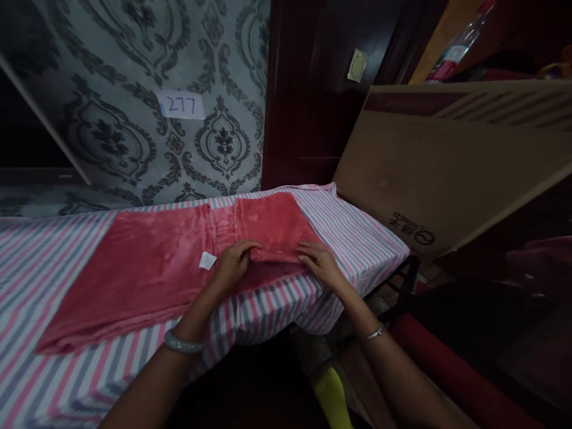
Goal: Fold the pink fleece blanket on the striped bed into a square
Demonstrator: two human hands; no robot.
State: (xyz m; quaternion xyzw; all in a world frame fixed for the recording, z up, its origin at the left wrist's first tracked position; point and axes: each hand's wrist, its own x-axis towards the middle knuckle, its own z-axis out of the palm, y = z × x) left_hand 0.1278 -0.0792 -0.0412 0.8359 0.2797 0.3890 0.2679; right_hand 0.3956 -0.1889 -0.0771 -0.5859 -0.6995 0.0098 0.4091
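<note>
A red plush cloth item (152, 262) lies partly folded on the striped sheet; a gathered strip crosses it, and a white tag (208, 260) shows near the middle. I cannot tell whether it is a garment or a blanket. Its right part is a folded flap (274, 223), with the near edge slightly raised. My left hand (235, 262) pinches that edge at its left end, thumb and fingers together. At the right end, my right hand (319, 262) grips the same edge between thumb and fingers. The layer under the flap shows between the two hands.
A pink, grey and white striped sheet (357, 223) covers the table or bed. Behind its right end leans a large cardboard box (447, 155), with a plastic bottle (460, 47) above. Patterned wall and dark red door stand behind. Something yellow-green (331, 396) is below.
</note>
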